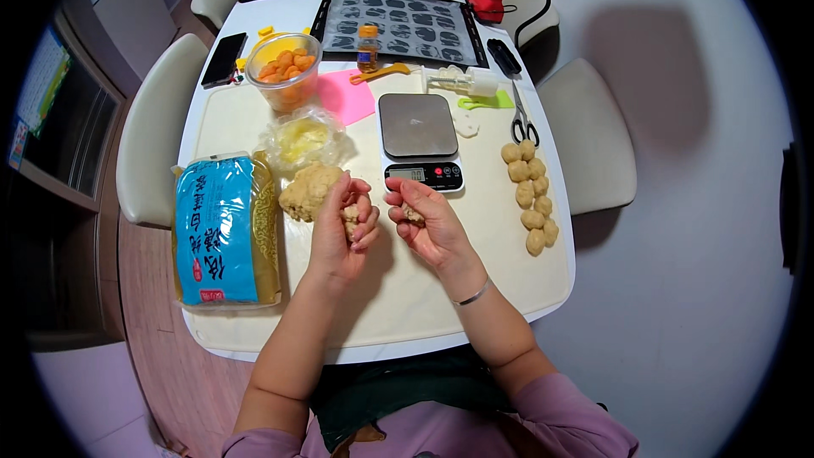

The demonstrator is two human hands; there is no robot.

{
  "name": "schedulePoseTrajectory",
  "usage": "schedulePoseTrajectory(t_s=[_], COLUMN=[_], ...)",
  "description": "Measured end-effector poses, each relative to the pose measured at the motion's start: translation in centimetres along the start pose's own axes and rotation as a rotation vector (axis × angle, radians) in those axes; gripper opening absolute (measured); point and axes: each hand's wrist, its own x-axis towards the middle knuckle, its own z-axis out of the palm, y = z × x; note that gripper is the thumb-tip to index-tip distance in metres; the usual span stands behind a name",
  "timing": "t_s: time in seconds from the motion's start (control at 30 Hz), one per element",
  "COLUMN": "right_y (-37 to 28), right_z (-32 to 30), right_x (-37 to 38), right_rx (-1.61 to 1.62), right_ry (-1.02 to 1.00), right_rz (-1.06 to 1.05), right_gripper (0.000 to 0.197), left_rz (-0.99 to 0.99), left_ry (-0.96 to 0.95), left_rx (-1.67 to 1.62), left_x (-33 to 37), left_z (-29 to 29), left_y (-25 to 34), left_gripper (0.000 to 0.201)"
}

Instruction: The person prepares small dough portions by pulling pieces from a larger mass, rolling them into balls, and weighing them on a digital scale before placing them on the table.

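My left hand (346, 225) is closed around a lump of beige dough (350, 219), just right of a larger dough mass (309, 191) on the mat. In my right hand (428, 225) the curled fingers grip a smaller piece of dough (413, 215). Both hands hover at the near side of a kitchen scale (417, 125) with a bare metal plate and a lit display. Along the mat's right side, several dough balls (526, 195) lie in a double row. Behind the dough mass sits a clear plastic bag (307, 140) with something pale yellow in it.
A large blue-and-gold package (227, 233) lies at the left. Behind it are a tub of orange balls (286, 76), a pink sheet (346, 97), a small bottle (367, 49) and a lined baking tray (398, 25). Scissors (523, 123) rest near the right edge, by a white plunger mould (462, 82).
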Motion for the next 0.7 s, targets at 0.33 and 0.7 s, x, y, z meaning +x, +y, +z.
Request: schedulePoseTrajectory(t_s=[0.33,0.7], right_y=[-0.5,0.4], right_z=[-0.6,-1.9], right_x=[-0.5,0.7], right_rx=[-0.041,0.175], right_ry=[-0.176,-0.276], right_rz=[-0.117,-0.072], right_gripper=[0.057,0.043], left_rz=[0.103,0.272], left_ry=[-0.012,-0.098], left_rx=[-0.186,-0.294], left_x=[-0.3,-0.1], left_z=[-0.1,-1.6], left_y=[1.8,4.6], left_gripper=[0.029,0.029])
